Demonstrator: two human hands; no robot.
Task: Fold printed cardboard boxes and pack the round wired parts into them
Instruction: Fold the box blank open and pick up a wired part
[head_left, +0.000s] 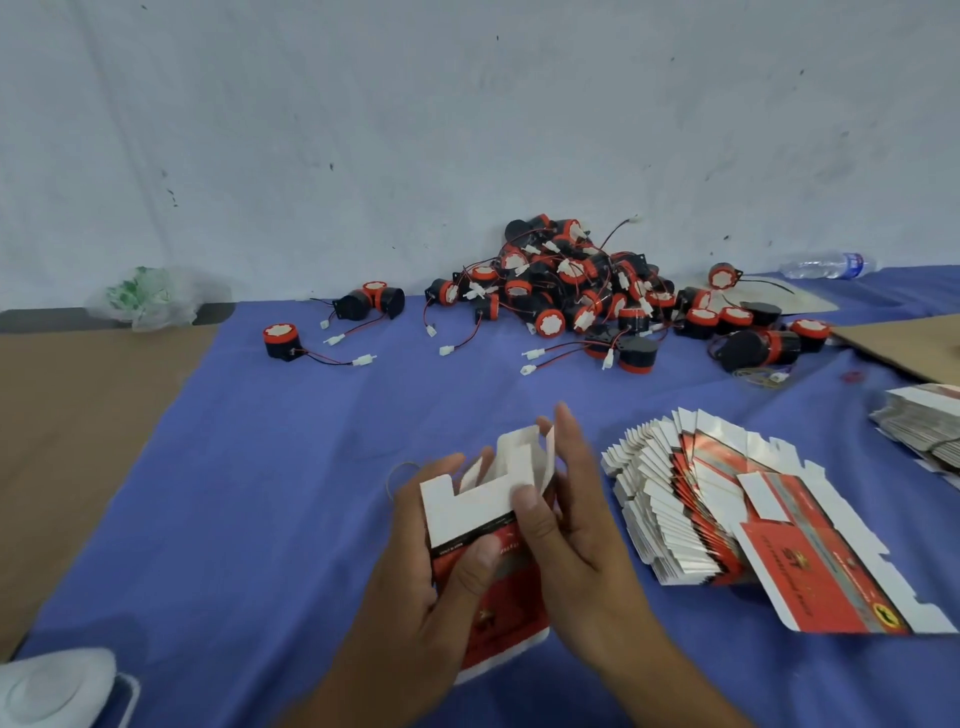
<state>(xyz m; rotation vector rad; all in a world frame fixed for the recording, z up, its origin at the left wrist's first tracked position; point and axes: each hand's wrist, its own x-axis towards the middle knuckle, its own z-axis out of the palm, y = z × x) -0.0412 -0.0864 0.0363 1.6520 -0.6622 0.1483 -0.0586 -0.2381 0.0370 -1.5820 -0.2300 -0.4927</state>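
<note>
At 6 o'clock the left hand (436, 566) clamps the box (467, 506); the right hand (571, 525) pinches its top flap. Forced, that flap could crease or tear. Parts (571, 291) pile at 12 o'clock.

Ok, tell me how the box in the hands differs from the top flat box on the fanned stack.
The held box is opened into a sleeve, white flaps up; the top flat box is pressed flat. The left hand grips the held box and the right hand pinches a flap; the top flat box lies untouched on the stack. Both have red print and white flaps.
</note>
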